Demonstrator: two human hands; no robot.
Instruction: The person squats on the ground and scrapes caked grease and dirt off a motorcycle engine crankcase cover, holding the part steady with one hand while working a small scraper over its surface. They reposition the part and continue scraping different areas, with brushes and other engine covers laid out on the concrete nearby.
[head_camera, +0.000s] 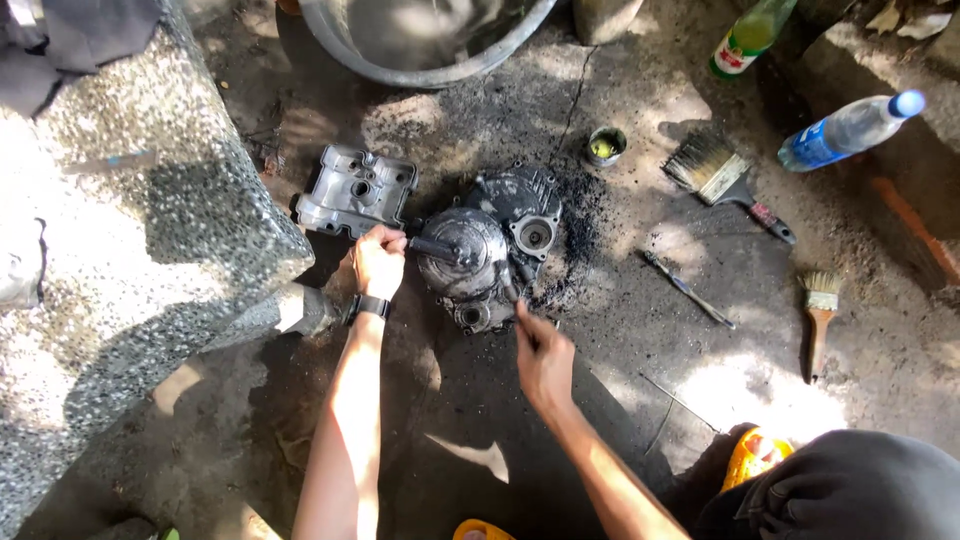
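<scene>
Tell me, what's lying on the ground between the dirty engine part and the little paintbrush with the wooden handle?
In the head view, a thin metal tool lies on the ground between the engine cover and the small brush.

Greasy, dull grey cast-metal engine cover (490, 250) under my hands, cleaner matt silver metal cover (355, 190) at ten o'clock, rough speckled stone slab (130, 230), gritty, oil-stained concrete floor (640, 340), clear glossy plastic bottle (850, 130).

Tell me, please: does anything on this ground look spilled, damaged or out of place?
Yes. Black grime is spread on the concrete right of the engine cover that both hands work on. A crack runs from there toward the metal basin. One clear bottle lies on its side.
</scene>
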